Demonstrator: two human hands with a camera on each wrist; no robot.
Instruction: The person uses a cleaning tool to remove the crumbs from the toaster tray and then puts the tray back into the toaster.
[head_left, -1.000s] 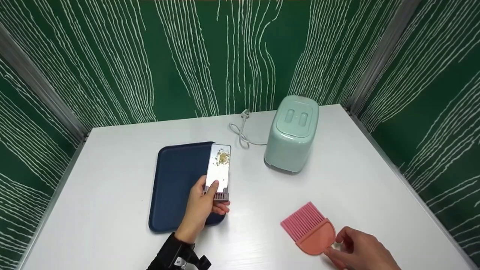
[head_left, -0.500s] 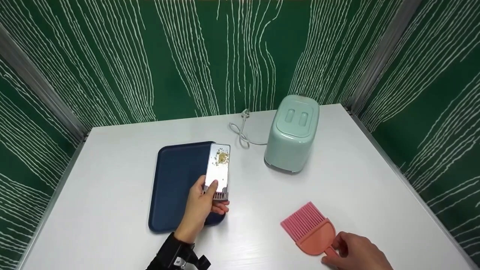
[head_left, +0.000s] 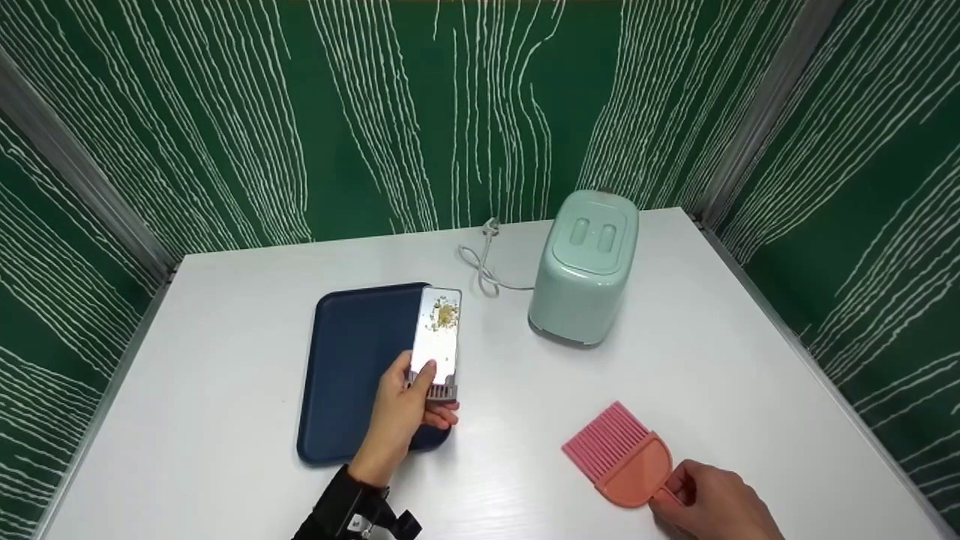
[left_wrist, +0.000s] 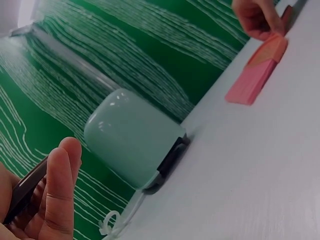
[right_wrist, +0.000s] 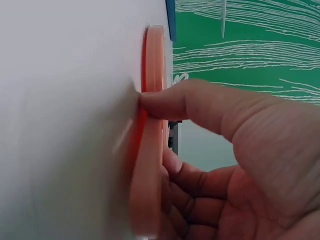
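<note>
My left hand (head_left: 397, 412) grips the vented end of a shiny toaster crumb tray (head_left: 433, 341), thumb on top. Brown-yellow crumbs (head_left: 444, 313) are gathered toward its far end. In the head view it overlaps the right side of a navy blue tray (head_left: 341, 375). At the lower right, my right hand (head_left: 724, 501) pinches the handle of an orange brush (head_left: 637, 472) with pink bristles. Seen from the right wrist, the thumb presses one side of the orange handle (right_wrist: 146, 190) and the fingers lie on the other side, close over the white table.
A mint green toaster (head_left: 581, 277) stands at the back right of the white table (head_left: 510, 465). Its white cord (head_left: 480, 262) lies loosely coiled to its left. Green walls (head_left: 360, 112) with white streaks enclose the back and sides.
My right hand has taken hold of the brush handle, its fingers moving in along it; the brush has shifted very slightly. My left hand and the crumb tray are practically still.
</note>
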